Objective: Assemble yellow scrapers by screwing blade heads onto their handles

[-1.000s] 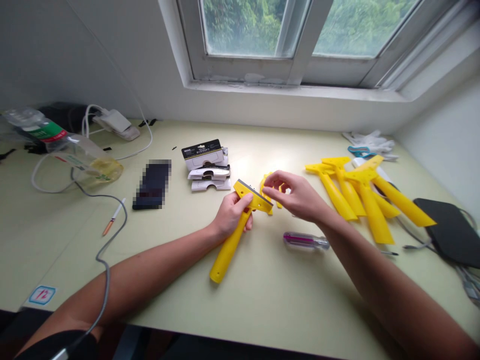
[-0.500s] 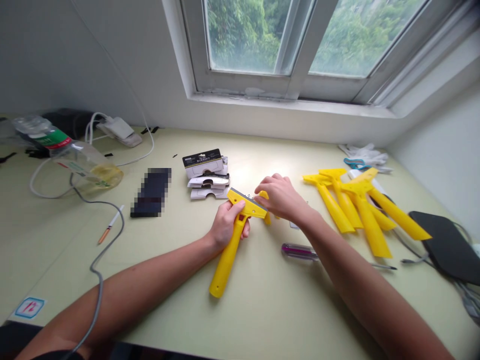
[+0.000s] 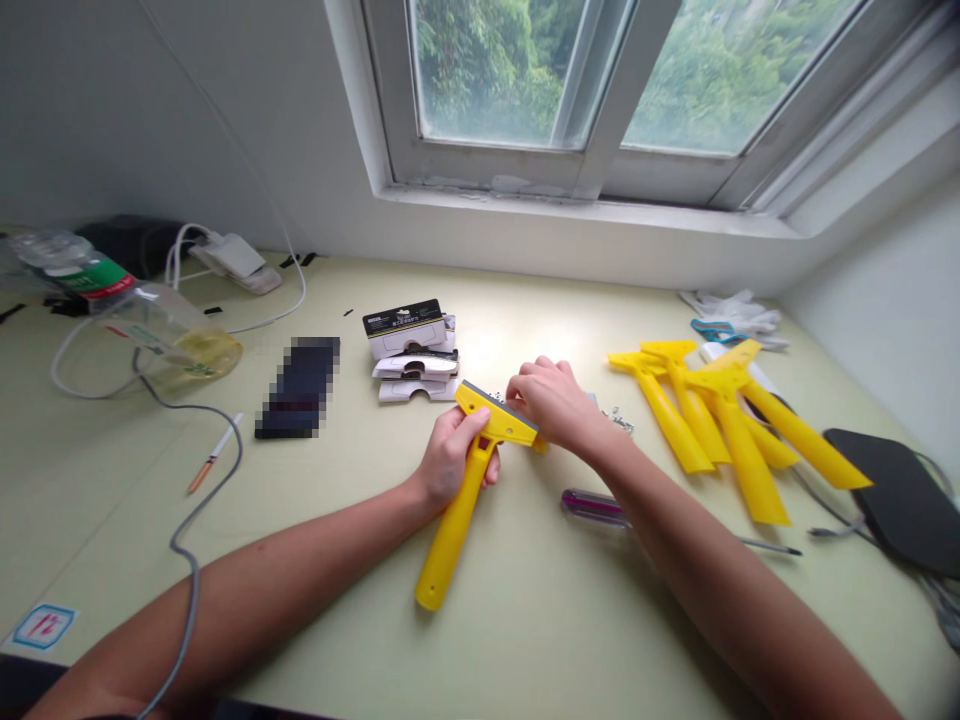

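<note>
My left hand [image 3: 452, 450] is closed around the neck of a yellow scraper [image 3: 450, 530], its thumb on the flat head and its handle pointing down toward me. A dark blade strip runs along the head's far edge. Just beyond the head, my right hand [image 3: 551, 400] is bent down over the table with curled fingers; their tips are hidden, so what they pinch, if anything, does not show. Small metal screws [image 3: 619, 420] lie beside the right wrist. A yellow piece [image 3: 540, 447] shows partly below that hand. A screwdriver [image 3: 592, 507] with a clear purple handle lies under my right forearm.
Several yellow scraper handles [image 3: 724, 385] lie piled at right, near white gloves [image 3: 739, 318] and a black device [image 3: 900, 500]. Small boxes [image 3: 409, 345] are stacked behind my left hand. Farther left are a phone [image 3: 300, 388], a cigarette [image 3: 215, 455], a grey cable [image 3: 196, 540] and a bottle [image 3: 165, 330].
My right hand has lowered slightly behind the scraper head, its fingers curling further, and more screws show beside its wrist. The left hand keeps its hold on the scraper; the view has shifted slightly.
</note>
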A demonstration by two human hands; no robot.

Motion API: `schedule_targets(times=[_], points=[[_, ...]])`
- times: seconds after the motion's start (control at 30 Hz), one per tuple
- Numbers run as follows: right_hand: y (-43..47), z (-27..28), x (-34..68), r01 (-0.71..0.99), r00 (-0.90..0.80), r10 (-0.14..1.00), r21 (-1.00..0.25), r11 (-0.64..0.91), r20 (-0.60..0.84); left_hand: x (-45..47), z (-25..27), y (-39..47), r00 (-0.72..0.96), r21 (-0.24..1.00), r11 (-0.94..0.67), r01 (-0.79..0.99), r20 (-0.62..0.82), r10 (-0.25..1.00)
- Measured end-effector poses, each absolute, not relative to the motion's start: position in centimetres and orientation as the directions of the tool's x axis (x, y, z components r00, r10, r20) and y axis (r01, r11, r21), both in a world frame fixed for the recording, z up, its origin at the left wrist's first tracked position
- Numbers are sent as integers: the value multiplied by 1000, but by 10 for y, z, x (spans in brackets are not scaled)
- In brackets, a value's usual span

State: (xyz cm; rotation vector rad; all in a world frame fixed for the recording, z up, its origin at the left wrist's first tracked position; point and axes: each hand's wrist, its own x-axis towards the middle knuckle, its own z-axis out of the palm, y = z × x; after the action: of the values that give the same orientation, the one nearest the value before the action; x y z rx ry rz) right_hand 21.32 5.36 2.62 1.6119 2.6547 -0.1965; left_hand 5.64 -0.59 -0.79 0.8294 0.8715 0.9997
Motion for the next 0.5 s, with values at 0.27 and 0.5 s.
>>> schedule_targets(times=[0.27, 0.5], points=[[53, 22, 210, 883, -465, 883, -108, 457, -63, 53, -11, -7, 277, 884, 323, -338, -234, 932], [53, 22, 210, 871, -485, 871, -130, 475, -71, 53, -12, -7, 284, 889, 308, -340, -215, 934]])
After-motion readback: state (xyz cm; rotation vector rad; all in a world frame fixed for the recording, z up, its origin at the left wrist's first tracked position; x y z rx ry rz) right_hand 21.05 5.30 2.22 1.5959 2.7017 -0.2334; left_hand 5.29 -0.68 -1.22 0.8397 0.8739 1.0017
